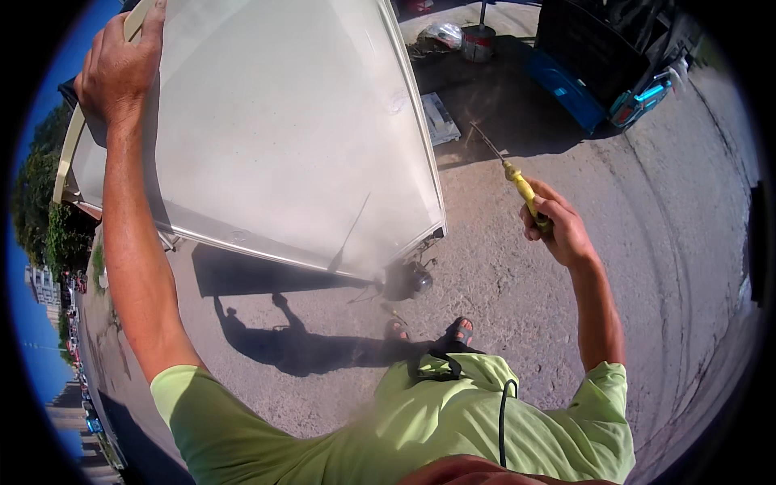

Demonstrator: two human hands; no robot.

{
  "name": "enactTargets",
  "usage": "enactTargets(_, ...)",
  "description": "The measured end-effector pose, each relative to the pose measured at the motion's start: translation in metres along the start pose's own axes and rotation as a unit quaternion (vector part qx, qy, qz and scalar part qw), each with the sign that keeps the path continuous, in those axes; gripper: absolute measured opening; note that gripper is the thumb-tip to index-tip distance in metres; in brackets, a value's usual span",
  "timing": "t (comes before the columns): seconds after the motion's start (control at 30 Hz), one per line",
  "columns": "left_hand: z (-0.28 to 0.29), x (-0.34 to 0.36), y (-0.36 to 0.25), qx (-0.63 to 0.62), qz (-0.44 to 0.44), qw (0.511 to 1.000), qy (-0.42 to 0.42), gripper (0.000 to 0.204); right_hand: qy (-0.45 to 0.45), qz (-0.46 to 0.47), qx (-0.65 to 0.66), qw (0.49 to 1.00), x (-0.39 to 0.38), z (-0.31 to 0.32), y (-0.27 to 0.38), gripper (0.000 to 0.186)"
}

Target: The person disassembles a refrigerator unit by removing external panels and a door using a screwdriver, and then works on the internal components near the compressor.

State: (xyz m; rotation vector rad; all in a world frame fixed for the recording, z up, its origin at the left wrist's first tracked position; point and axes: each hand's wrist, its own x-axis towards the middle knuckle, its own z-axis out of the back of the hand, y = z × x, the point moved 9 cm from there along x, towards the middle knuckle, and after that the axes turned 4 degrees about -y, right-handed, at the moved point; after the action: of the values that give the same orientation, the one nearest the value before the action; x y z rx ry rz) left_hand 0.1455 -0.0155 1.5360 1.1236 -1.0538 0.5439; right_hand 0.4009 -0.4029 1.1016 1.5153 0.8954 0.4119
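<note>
A large white panel (275, 121) with pale edge trim fills the upper left; it looks like the outside of a trailer or box body. My left hand (121, 69) is closed round a cream strip (136, 19) at its upper left edge. Out to the right, apart from the panel, my right hand (558, 226) grips a screwdriver (521, 184) by its yellow handle. Its long thin metal shaft points up and left over the ground. The tip is too fine to make out clearly.
A dark round fitting (419, 279) sits at the panel's lower corner, close to my sandalled feet (461, 330). Beyond lie a flat grey case (439, 120), a paint-stained bucket (478, 44) and a blue-edged dark container (570, 89). Underfoot is rough concrete (517, 323).
</note>
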Motion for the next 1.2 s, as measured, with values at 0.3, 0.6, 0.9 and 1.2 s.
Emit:
enactTargets(0.3, 0.022, -0.012, -0.02, -0.066, 0.025, 0.996, -0.062, 0.05, -0.07, 0.411, -0.239, 0.877, 0.022, -0.113, 0.275, 0.048)
enactTargets(0.6, 0.028, -0.011, -0.021, -0.071, 0.021, 0.993, -0.089, 0.049, -0.119, 0.479, -0.313, 0.812, 0.035, -0.106, 0.327, 0.042)
enactTargets(0.9, 0.028, -0.011, -0.021, -0.077, 0.017, 0.992, -0.096, 0.049, -0.124, 0.461, -0.305, 0.824, 0.038, -0.107, 0.326, 0.043)
enactTargets(1.2, 0.029, -0.011, -0.021, -0.087, 0.022, 0.991, -0.095, 0.049, -0.125, 0.483, -0.32, 0.805, 0.038, -0.109, 0.33, 0.042)
